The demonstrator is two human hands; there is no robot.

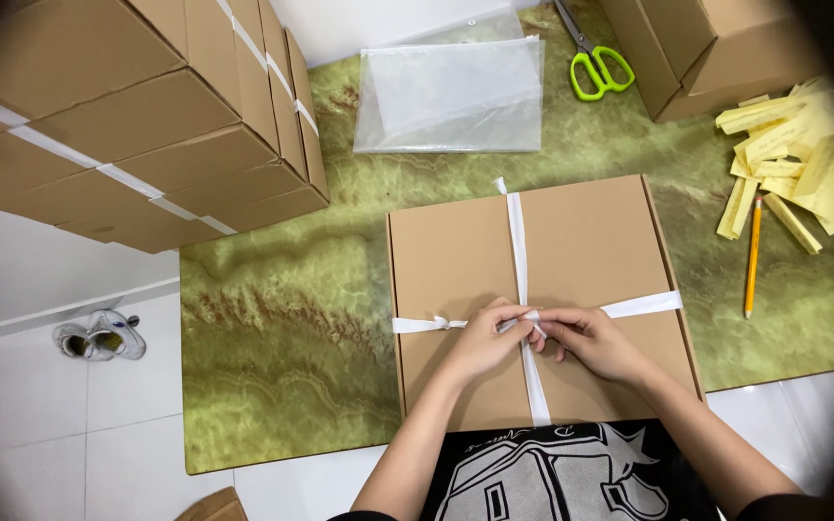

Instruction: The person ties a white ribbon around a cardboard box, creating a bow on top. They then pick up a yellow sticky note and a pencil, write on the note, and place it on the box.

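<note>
A flat brown cardboard box (591, 232) lies on a green marbled table (282, 318). A white ribbon (516, 236) runs lengthwise over its lid and another band crosses it near the front. My left hand (485, 340) and my right hand (593, 340) meet where the bands cross, each pinching the ribbon with closed fingers. A small loop of the ribbon sits just left of my left hand.
Stacked ribbon-tied cardboard boxes (137, 116) fill the far left. Clear plastic bags (451, 96) and green-handled scissors (598, 68) lie at the back, more boxes (707, 48) at the far right. Yellow paper strips (793, 154) and a pencil (752, 256) lie on the right. Shoes (100, 335) sit on the white floor.
</note>
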